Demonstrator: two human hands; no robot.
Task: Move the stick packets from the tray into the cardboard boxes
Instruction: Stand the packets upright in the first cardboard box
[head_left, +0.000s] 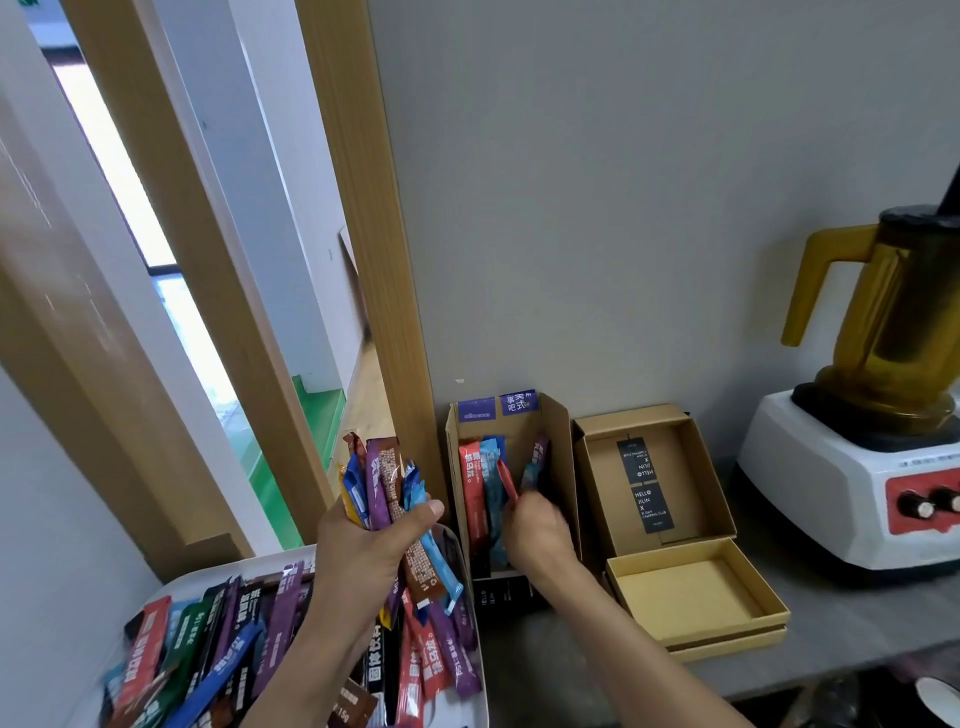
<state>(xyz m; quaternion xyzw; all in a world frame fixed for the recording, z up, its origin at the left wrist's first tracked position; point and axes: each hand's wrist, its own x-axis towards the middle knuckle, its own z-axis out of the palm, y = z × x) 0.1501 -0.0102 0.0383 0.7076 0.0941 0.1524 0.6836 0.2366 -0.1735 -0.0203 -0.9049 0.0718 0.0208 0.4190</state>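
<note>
My left hand (371, 545) grips a bundle of stick packets (387, 486) in purple, brown, blue and orange, held upright above the white tray (480, 691). The tray holds several more loose packets (218, 644). My right hand (537, 535) reaches into the tall open cardboard box (561, 441) and pinches a red stick packet (506, 480). Red, blue and purple packets stand inside that box. A second open cardboard box (717, 467) with two black labels sits to its right. A flat yellow-lined box (696, 597) lies in front.
A blender (872, 410) with an amber jug and white base stands at the right on the grey counter (857, 618). A wooden door frame (384, 260) rises behind the tray. A grey wall backs the boxes.
</note>
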